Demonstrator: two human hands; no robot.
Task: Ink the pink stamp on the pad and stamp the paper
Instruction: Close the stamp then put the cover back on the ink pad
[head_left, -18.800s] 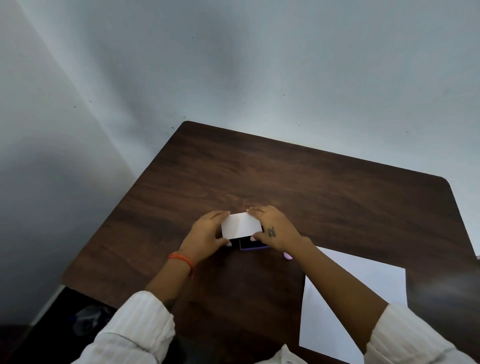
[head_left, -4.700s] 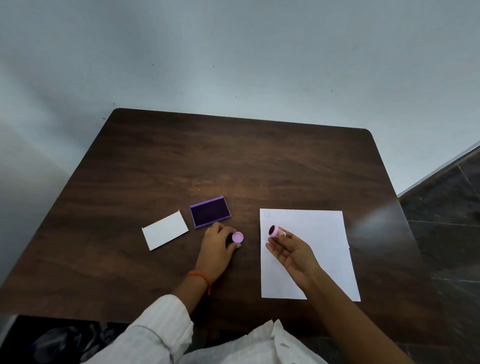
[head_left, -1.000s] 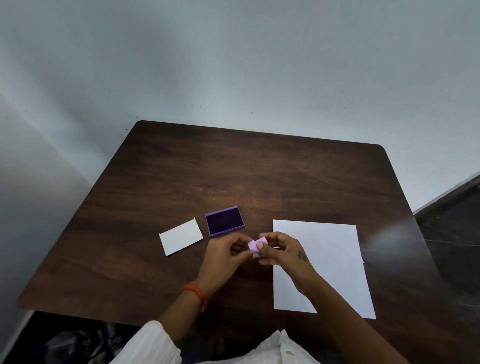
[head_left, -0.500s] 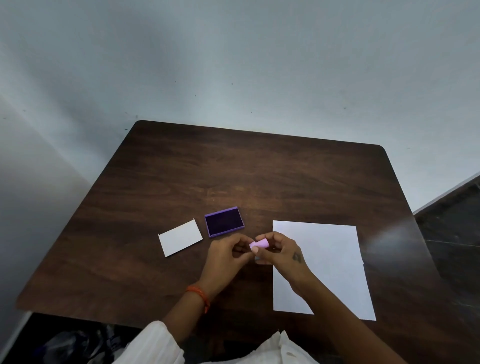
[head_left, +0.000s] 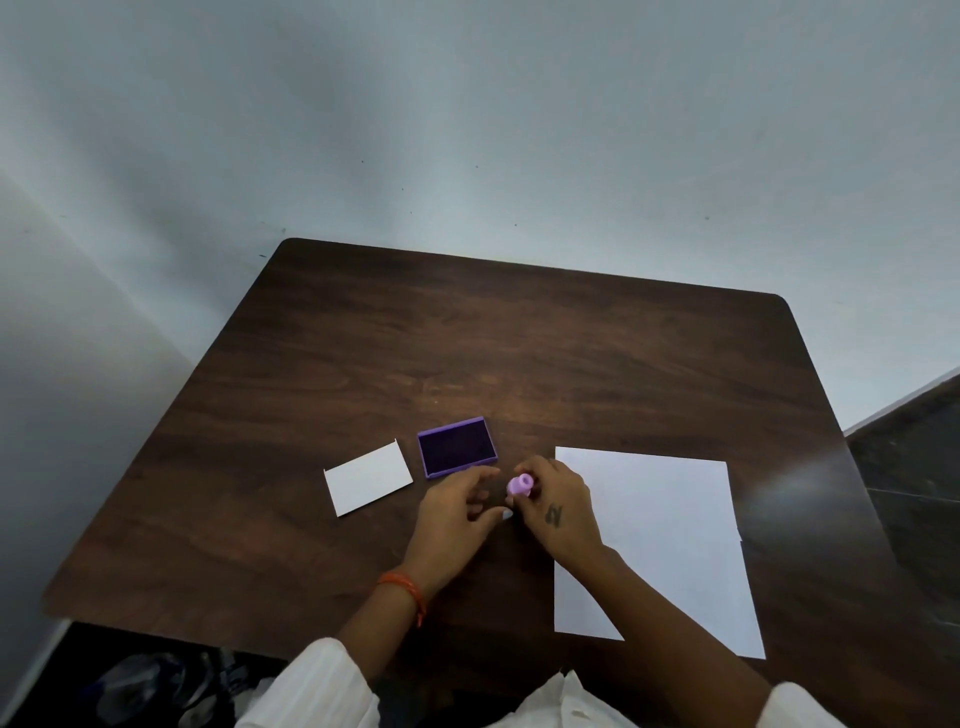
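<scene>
**Stamp in the right hand, pad open beside it**

Stamp (head_left: 520, 484) — small, pink, round — sits pinched in the fingertips of the right hand (head_left: 558, 512), near the middle of the table (head_left: 519, 343), between the pad and the paper. Going left to right across the dark wood top:

Farthest left lies a white card (head_left: 368, 478), flat on the table and a little skewed, apart from everything else.

Just right of it is the pad (head_left: 457, 447), a purple tray with a dark inked face turned up, uncovered. It rests flat, close to the card but not touching it.

Next comes the left hand (head_left: 457, 512), its fingertips just below the pad's near edge. The fingers are loosely spread and curved, holding nothing; the thumb reaches toward the right hand. An orange band (head_left: 402, 592) circles the wrist, and a white sleeve (head_left: 317, 686) shows at the bottom edge.

The right hand is curled closed around the stamp, the fingers gripping its lower part while a flared pink end points up and away. Whether the stamp's face points down cannot be told. A dark mark shows on the back of this hand.

Farthest right is the paper (head_left: 670, 525) — a white sheet lying flat, its left edge under the right hand and forearm. No print is visible on the part that shows.
</scene>
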